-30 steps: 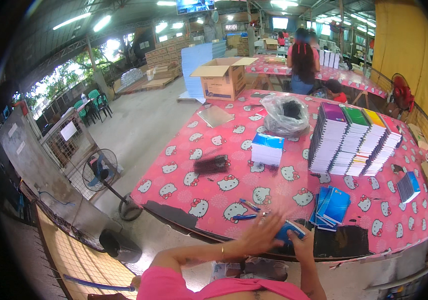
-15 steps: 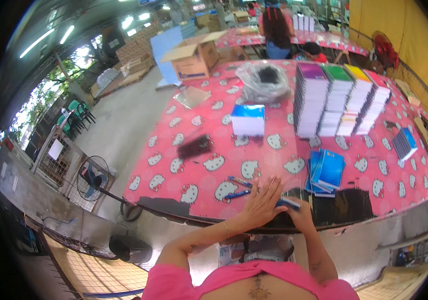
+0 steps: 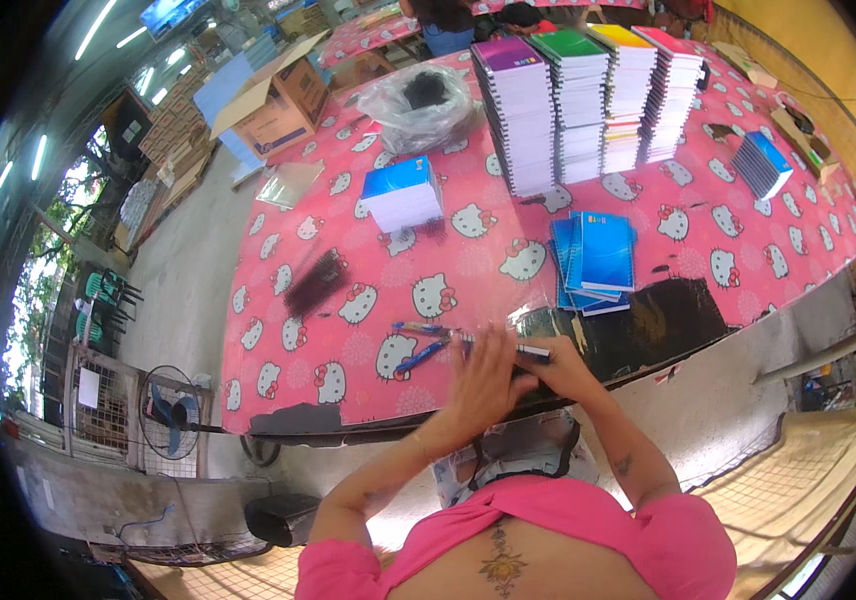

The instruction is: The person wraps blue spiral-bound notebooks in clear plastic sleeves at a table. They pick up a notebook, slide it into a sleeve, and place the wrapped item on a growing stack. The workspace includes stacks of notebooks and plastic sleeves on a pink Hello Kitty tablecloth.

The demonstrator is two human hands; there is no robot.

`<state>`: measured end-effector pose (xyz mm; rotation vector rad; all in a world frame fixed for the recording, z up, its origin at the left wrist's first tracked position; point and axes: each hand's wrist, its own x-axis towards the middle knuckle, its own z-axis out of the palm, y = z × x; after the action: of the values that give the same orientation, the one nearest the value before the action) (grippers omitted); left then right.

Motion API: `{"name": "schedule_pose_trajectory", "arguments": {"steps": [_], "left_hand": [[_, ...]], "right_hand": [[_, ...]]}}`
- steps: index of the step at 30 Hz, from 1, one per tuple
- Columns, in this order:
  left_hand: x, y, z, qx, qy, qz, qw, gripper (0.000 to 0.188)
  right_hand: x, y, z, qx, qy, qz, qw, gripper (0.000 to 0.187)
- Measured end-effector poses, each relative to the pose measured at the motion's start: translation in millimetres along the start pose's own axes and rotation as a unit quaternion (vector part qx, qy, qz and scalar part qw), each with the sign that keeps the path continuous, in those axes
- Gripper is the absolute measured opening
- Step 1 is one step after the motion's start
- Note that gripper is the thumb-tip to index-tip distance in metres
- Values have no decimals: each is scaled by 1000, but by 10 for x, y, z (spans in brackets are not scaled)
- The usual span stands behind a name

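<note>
My left hand [image 3: 485, 378] has its fingers stretched out together, lying against a notebook [image 3: 534, 352] at the table's near edge. The right hand [image 3: 560, 370] grips that notebook's right end; most of it is hidden behind my hands, with only a pale, dark-lined edge showing. Just left of my left fingers lie two slim blue-handled tools [image 3: 422, 356], too small to tell their kind. A loose pile of blue spiral notebooks [image 3: 606, 252] sits beyond my right hand. Farther left is a bundle of black binding coils [image 3: 318, 284].
A blue-topped stack [image 3: 403, 196] stands mid-table. Tall notebook stacks [image 3: 518, 120] rise behind it, beside a clear plastic bag [image 3: 418, 112] with black contents. An open cardboard box [image 3: 283, 108] stands at the back left. A fan [image 3: 170, 410] is off the table's left side.
The view has shifted, so the tabletop sits higher and farther left. My right hand still grips the notebook, whose blue face no longer shows. My left fingers stay stretched over it.
</note>
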<state>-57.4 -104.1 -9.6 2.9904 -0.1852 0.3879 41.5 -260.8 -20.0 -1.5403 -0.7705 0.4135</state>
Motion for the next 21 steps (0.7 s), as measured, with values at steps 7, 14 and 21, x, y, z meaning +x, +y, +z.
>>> {"name": "schedule_pose_trajectory", "arguments": {"steps": [7,14,21], "left_hand": [[-71,-3,158,-18,44,78,996,81],[-83,15,111,-53,32,105,993,81],[33,54,-96,-5,45,92,995,72]], "right_hand": [[15,195,30,26,22,15,999,41],[21,182,49,15,20,2,1000,36],[8,101,33,-5,-6,25,1000,23]]}}
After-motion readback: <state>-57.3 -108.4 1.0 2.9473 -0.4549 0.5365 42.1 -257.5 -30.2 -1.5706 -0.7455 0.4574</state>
